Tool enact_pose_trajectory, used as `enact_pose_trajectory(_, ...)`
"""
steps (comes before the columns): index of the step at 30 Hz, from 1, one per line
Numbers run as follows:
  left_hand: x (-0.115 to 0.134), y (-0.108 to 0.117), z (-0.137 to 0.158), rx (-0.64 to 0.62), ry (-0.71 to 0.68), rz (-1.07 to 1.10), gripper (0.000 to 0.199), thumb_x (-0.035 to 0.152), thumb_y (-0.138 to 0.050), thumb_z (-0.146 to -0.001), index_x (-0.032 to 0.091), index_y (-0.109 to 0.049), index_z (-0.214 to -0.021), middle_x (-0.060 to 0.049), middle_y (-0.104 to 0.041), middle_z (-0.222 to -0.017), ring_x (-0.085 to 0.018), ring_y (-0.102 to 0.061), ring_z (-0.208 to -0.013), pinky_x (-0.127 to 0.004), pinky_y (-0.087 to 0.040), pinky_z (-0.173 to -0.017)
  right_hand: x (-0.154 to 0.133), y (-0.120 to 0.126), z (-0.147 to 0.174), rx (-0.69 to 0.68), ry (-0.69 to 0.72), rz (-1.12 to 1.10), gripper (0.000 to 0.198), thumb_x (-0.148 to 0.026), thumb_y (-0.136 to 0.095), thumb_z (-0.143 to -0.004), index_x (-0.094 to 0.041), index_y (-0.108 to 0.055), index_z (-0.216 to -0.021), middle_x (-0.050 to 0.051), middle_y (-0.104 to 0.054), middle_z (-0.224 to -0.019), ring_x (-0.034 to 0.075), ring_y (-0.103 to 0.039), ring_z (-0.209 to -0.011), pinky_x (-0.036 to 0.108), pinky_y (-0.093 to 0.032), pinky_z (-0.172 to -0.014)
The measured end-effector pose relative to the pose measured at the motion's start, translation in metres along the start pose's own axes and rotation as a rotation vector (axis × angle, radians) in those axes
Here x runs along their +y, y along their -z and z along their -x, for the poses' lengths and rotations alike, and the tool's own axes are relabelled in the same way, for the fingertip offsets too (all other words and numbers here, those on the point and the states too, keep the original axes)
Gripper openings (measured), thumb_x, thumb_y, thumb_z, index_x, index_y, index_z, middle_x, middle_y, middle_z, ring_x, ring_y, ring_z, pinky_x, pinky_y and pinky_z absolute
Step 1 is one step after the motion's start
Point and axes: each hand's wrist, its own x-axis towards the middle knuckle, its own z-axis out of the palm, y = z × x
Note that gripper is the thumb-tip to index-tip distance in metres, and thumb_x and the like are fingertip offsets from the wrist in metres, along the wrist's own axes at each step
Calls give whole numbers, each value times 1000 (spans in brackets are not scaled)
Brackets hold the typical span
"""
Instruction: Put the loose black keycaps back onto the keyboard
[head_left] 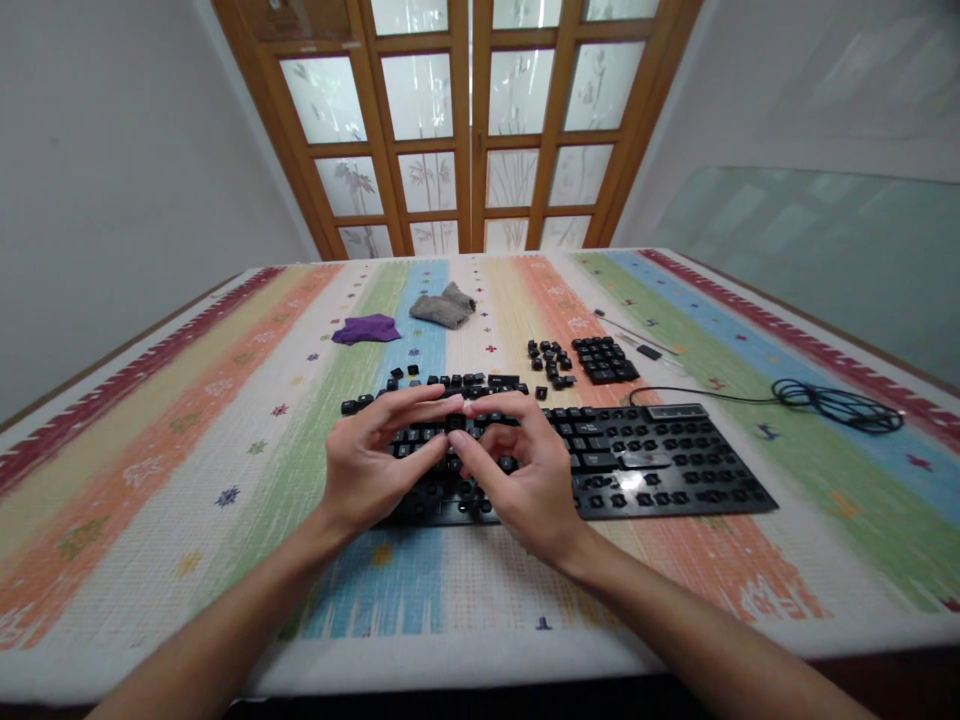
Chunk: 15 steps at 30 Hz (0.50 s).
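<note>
I see both my hands over the left half of the black keyboard [600, 465], which lies on the striped cloth of the bench [225, 480]. My left hand [371, 460] and my right hand [525, 480] meet above its middle rows, fingertips touching. The fingers of both are curled in and pinched together around a small dark keycap [455, 424]; I cannot tell which hand really bears it, since the fingertips hide most of it.

Many of the keyboard's sockets look bare on its right half. Along the keyboard's far edge runs a loose row of keycaps [450, 382], some standing just beyond it. Behind the keyboard's right part sits a scattered cluster of keycaps [551, 362], and just beside that a small black block of keys [604, 360]. Farther behind, a thin metal tool [637, 335] lies near that block. The keyboard's cable [836, 403] coils off to its right.

Well behind the keyboard's left end lie a purple cloth [366, 329] and a grey cloth [444, 306], apart from each other.
</note>
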Motion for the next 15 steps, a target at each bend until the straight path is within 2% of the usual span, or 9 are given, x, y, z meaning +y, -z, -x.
enact_pose_trajectory(4, -1, 1, 1, 5, 8, -74, 44, 26, -78, -82, 19, -64, -123, -7, -77, -108, -24, -74, -101, -41, -53, -105, 0, -1, 0, 3, -20, -25, 21, -26, -68, -88, -23, -56, -106, 0, -64, -100, 6, -60, -54, 23, -54, -50)
enact_pose_trajectory(10, 0, 1, 0, 15, 1, -89, 42, 25, -77, -83, 17, -65, -122, -7, -77, -107, -22, -74, -100, -39, -53, -105, 0, 1, 2, -24, -39, -60, 21, -23, -65, -90, -23, -54, -108, 0, -66, -101, 7, -64, -53, 22, -53, -47)
enact_pose_trajectory(15, 0, 1, 0, 14, 13, -85, 43, 27, -78, -82, 17, -65, -122, -8, -77, -107, -23, -74, -100, -39, -54, -104, -1, 1, 1, -35, -71, -72, 18, -25, -62, -92, -23, -54, -107, -2, -66, -85, 8, -65, -50, 22, -51, -43)
